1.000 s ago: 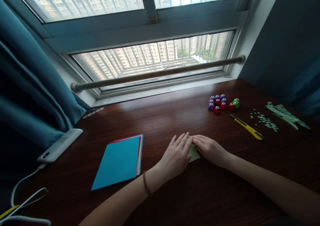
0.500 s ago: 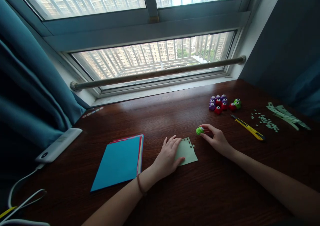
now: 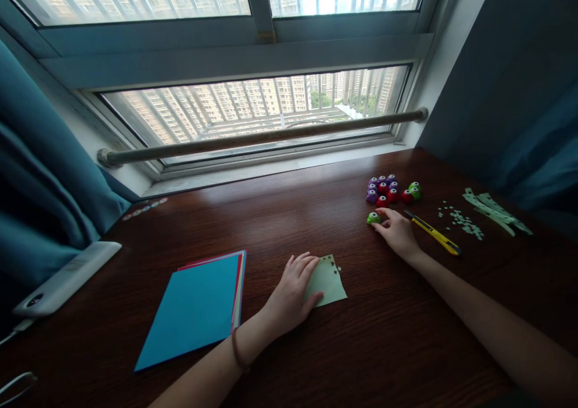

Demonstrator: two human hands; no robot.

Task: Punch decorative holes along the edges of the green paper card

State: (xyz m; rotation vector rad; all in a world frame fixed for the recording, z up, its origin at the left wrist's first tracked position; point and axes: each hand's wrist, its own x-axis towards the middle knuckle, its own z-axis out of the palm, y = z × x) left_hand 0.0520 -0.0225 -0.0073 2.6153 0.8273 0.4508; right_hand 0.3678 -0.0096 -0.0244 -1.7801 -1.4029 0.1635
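My left hand (image 3: 293,290) lies flat, fingers stretched, over the left side of a light green sheet of paper (image 3: 332,287). Small shaped holes run along the sheet's upper edge and corner, and a tiny cut-out lies by its right edge. Between the thumb and fingers of my right hand (image 3: 400,234) is a small green craft punch (image 3: 372,218) with an eye-like top. It is at or just above the table; I cannot tell whether it touches. Just beyond stands a cluster of purple and red craft punches (image 3: 383,197), with another green punch (image 3: 414,190) at its right.
A yellow utility knife (image 3: 436,234) lies right of my right hand. Farther right are scattered paper cut-outs (image 3: 467,224) and punched green strips (image 3: 492,210). A stack of coloured paper (image 3: 194,312) lies at left, near a white power strip (image 3: 67,278). A window bar (image 3: 271,136) crosses behind the table.
My right hand has carried the green craft punch away from the paper, toward the cluster of punches. My left hand stays on the sheet. The whole view has shifted slightly.
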